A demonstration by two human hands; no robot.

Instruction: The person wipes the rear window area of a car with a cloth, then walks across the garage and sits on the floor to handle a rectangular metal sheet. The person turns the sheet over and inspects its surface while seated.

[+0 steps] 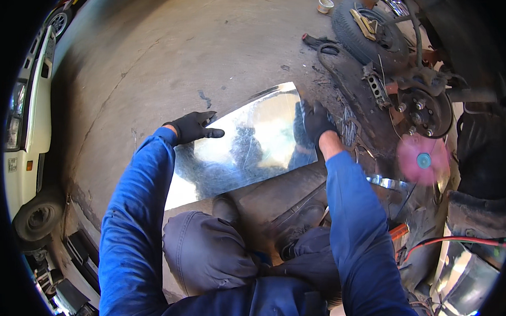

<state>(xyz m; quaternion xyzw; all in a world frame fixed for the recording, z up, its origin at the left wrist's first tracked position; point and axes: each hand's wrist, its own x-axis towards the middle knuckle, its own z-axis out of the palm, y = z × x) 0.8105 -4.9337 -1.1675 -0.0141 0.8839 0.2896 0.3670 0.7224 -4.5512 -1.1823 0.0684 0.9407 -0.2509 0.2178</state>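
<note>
A shiny bare metal sheet (244,145) spans the space before my knees, its far edge curved and its surface mirroring light and dark shapes. My left hand (193,127), in a black glove, is at the sheet's far left corner. Its thumb lies over the face and its forefinger runs along the far edge; the other fingers are partly hidden. On the right side edge, my gloved right hand (318,120) grips the sheet with its fingertips hidden. The sheet's near edge passes over my left boot (225,210).
To the right are a tyre (370,35), a wheel hub with studs (422,112), a pink disc (423,160) and a red hose (460,238). A white vehicle (30,124) stands at left. A small tub (325,5) sits on the concrete floor (157,57).
</note>
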